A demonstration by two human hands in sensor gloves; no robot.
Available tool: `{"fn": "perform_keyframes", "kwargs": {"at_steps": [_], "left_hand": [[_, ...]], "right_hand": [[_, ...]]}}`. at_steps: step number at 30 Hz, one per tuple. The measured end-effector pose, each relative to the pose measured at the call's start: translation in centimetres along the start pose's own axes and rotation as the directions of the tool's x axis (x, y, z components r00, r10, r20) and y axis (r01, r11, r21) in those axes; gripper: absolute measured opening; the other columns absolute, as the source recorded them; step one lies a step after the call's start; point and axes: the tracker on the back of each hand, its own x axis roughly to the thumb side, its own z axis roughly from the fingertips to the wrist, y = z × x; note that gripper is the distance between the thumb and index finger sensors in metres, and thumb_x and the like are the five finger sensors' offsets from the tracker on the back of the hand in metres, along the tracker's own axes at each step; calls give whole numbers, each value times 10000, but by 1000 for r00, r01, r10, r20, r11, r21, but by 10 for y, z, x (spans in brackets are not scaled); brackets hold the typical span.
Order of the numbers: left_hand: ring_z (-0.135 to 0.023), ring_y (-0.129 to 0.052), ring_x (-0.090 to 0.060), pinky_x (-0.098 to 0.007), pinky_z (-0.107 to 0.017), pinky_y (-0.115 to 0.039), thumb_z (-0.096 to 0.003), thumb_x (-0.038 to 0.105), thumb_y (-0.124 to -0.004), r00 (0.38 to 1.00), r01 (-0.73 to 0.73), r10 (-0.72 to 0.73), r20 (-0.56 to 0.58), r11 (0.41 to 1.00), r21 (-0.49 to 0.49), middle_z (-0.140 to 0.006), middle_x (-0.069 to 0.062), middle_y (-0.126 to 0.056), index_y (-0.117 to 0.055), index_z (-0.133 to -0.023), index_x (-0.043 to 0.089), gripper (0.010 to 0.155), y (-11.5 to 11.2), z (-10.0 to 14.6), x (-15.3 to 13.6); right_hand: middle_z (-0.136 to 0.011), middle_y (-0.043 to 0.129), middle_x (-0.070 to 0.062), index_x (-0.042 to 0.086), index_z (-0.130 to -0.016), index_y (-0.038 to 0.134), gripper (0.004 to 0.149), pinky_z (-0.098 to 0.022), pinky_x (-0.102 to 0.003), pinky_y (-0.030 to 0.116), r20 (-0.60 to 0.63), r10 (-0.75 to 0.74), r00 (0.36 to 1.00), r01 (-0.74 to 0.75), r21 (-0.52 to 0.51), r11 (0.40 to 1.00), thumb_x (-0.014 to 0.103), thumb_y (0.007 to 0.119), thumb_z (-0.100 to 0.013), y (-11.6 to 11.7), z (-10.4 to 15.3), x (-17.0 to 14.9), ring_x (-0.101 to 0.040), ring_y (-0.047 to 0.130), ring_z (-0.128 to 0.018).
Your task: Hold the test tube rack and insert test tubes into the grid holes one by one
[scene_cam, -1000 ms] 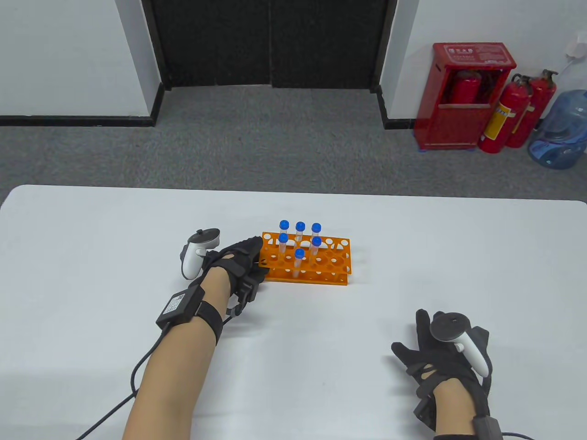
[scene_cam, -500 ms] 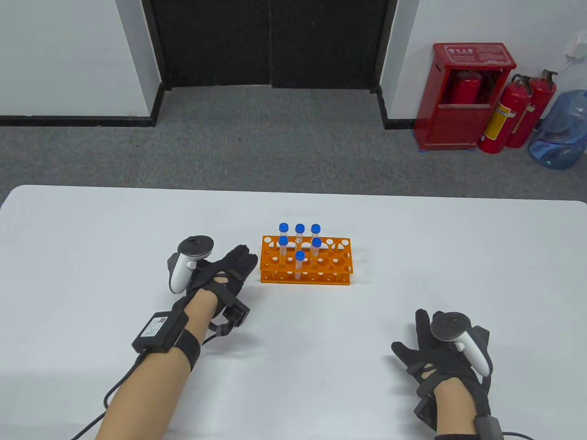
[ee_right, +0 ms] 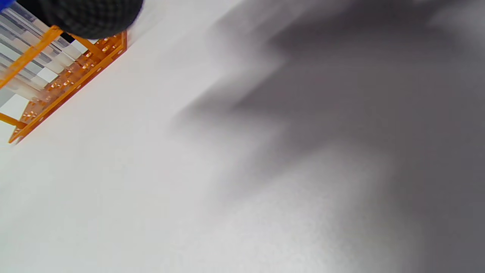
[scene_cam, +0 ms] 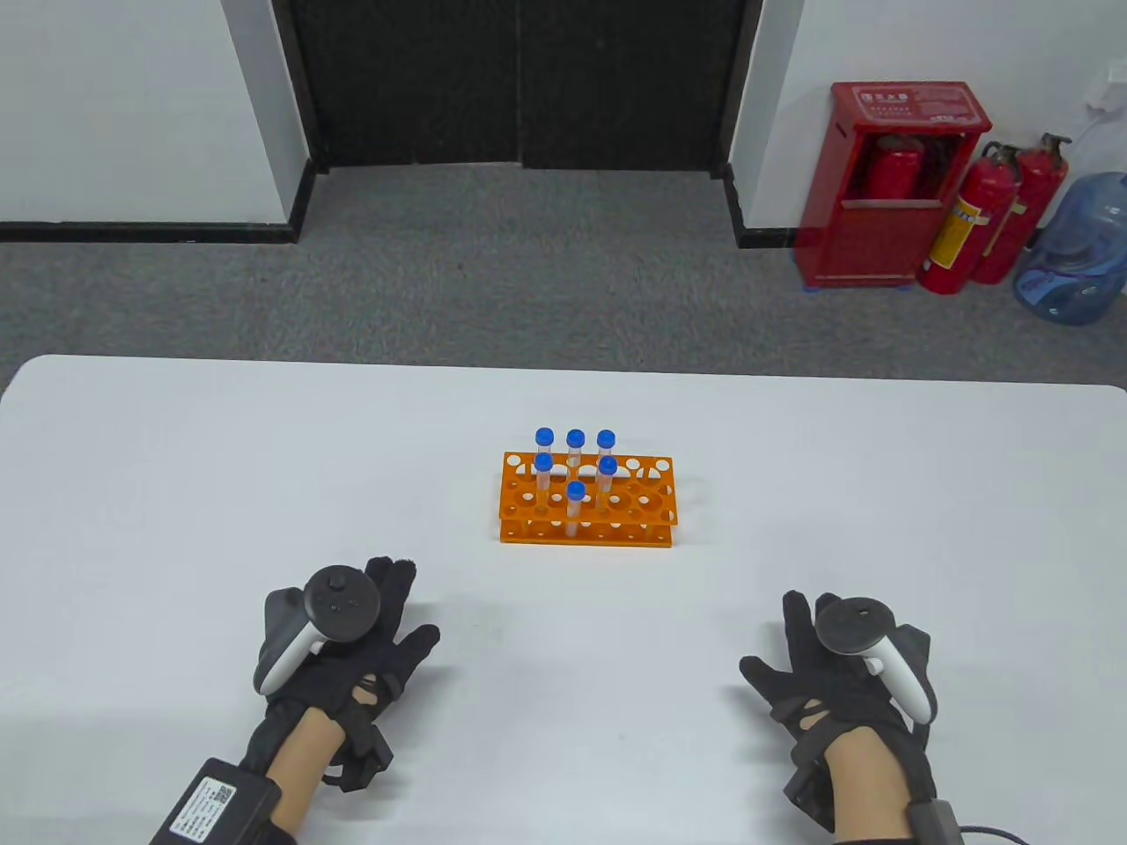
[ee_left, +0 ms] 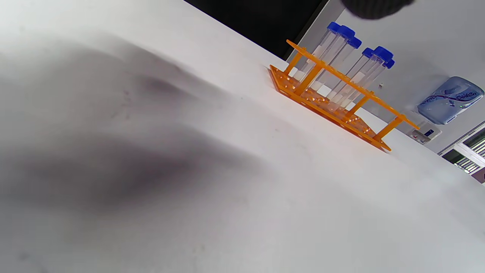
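Observation:
An orange test tube rack (scene_cam: 647, 510) stands at the middle of the white table (scene_cam: 176, 475). Several clear test tubes with blue caps (scene_cam: 575, 490) stand upright in its left half. The rack also shows in the left wrist view (ee_left: 341, 113) and the right wrist view (ee_right: 68, 87). My left hand (scene_cam: 370, 634) rests flat and empty on the table, near and left of the rack, fingers spread. My right hand (scene_cam: 819, 669) rests flat and empty on the table, near and right of the rack. Neither hand touches the rack.
Beyond the table's far edge lie grey carpet and a dark doorway. A red fire extinguisher cabinet (scene_cam: 898, 185), two extinguishers (scene_cam: 995, 220) and a blue water bottle (scene_cam: 1074, 251) stand at the far right wall.
My left hand has let go of the rack's left end and drawn back toward me, now lying flat on the table. The rack stands level. My right hand has barely moved.

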Motion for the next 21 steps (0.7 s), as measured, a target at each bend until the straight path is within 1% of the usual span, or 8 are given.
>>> {"fn": "perform_keyframes", "kwargs": {"at_steps": [1,2,3,4,5,9,15,21], "left_hand": [[-1093,-220,-310,-548,-784,-428,-408,628,-655,1000,3,-3,2,1000,14,-1155,28,-182,-270,-1067,391,799,-5,0,-4],[-1087,-236,-313,-549,-773,-434,-400,626,-666,1000,5,-5,-5,1000,9,-1153,25,-206,-295,-1065,384,799,-8,0,-6],[-1083,-242,-318,-543,-772,-440,-396,625,-667,1000,6,-7,-10,999,-50,-1150,20,-211,-303,-1064,373,801,-10,-1,-7],[-1085,-203,-315,-541,-781,-412,-407,629,-655,1000,0,1,4,995,-101,-1150,26,-168,-263,-1066,380,806,-12,0,-7],[-1082,-180,-314,-541,-782,-393,-409,630,-654,1000,-9,12,17,992,-123,-1148,27,-148,-249,-1066,382,811,-12,0,-7],[-1085,-214,-318,-539,-778,-408,-403,628,-660,1000,7,-5,24,996,-94,-1152,23,-184,-273,-1066,379,807,-10,3,-6],[-1086,-218,-317,-537,-778,-408,-404,627,-660,999,22,-18,30,992,-127,-1154,23,-187,-276,-1066,380,804,-15,3,-4],[-1087,-220,-318,-535,-778,-407,-404,626,-660,999,30,-26,29,990,-135,-1154,22,-190,-280,-1066,380,802,-15,3,-3]], "right_hand": [[-1078,-257,137,558,-943,-74,908,-610,-606,-101,3,10,1000,-10,2,1000,690,635,-390,1,1,1,-226,-328,-889],[-1078,-258,137,556,-944,-74,909,-611,-607,-98,4,17,1000,-17,2,1000,691,634,-391,2,1,1,-228,-326,-889],[-1077,-258,135,556,-942,-77,908,-611,-607,-97,8,29,1000,-29,6,1000,692,632,-391,2,2,2,-230,-325,-889],[-1076,-260,135,556,-942,-80,908,-610,-608,-98,11,32,999,-32,6,999,693,630,-391,3,2,3,-230,-326,-889],[-1077,-259,134,555,-942,-79,908,-610,-608,-96,16,34,999,-35,2,999,692,631,-392,3,3,4,-230,-325,-890],[-1077,-257,134,555,-942,-79,906,-611,-609,-93,31,38,999,-38,4,999,693,628,-392,6,6,6,-233,-321,-892],[-1081,-250,129,551,-944,-77,906,-613,-610,-87,40,41,998,-41,2,999,692,627,-391,8,10,8,-237,-315,-896],[-1083,-248,125,551,-943,-77,904,-614,-610,-84,34,40,999,-40,13,999,691,625,-392,10,10,8,-240,-311,-898]]}}
